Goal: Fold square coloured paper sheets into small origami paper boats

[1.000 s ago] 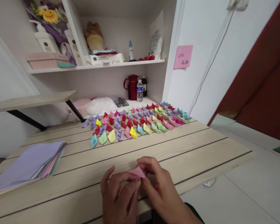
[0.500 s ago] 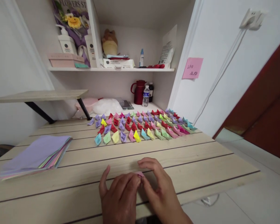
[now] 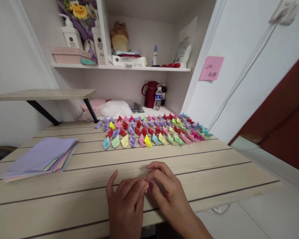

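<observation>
Near the table's front edge, my left hand (image 3: 127, 200) and my right hand (image 3: 168, 189) meet with their fingertips pinched together. Between them is a small folded piece of pink paper, almost wholly covered by the fingers at this moment. The little finger of my left hand sticks out to the side. Beyond the hands, several rows of folded paper boats (image 3: 142, 141) in pink, red, purple, yellow, green and blue stand on the table. To the left lies a stack of coloured paper (image 3: 43, 154) with a purple sheet on top.
The slatted wooden table (image 3: 209, 172) ends at a slanted right edge above the floor. A raised wooden stand (image 3: 45, 94) with black legs is at the back left. Behind the boats are a red jug (image 3: 150, 94) and a water bottle (image 3: 157, 99). A pink note (image 3: 211, 68) sticks to the wall.
The pink paper showed between my fingertips before and is now mostly covered. My right index finger has closed in towards the left fingertips. The camera view has shifted slightly downward.
</observation>
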Motion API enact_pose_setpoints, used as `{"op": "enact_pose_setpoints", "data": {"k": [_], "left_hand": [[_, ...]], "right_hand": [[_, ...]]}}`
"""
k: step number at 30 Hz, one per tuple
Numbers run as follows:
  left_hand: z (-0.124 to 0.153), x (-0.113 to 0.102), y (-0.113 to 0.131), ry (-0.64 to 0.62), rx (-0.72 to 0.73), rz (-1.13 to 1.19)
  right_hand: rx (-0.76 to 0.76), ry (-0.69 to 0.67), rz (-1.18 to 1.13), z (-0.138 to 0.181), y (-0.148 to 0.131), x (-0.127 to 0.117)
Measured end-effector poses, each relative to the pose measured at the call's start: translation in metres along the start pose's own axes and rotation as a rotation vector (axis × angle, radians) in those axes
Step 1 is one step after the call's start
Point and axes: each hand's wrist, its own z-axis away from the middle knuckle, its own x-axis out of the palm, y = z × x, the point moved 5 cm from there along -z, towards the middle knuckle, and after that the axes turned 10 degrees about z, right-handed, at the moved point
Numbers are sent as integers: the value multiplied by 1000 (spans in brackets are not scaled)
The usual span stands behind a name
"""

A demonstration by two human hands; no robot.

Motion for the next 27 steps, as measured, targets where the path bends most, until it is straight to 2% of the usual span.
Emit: {"op": "enact_pose_setpoints", "data": {"k": [7, 11, 15, 18, 21, 24, 27], "left_hand": [[1, -1, -29, -10, -369, 196], [-2, 0, -27, -31, -380, 228], [-3, 1, -25, -43, -362, 216], [-4, 0, -20, -33, -279, 157], [-4, -2, -8, -13, -89, 36], [-1, 0, 2, -72, 86, -51], [1, 0, 6, -88, 151, -100]], "right_hand": [[24, -189, 132, -5, 2, 12], [59, -184, 69, -6, 5, 13], [221, -193, -77, -4, 14, 11], [243, -165, -130, -4, 15, 8], [255, -120, -249, -6, 14, 5], [297, -105, -379, -5, 14, 5], [260, -69, -372, -2, 12, 2]]}}
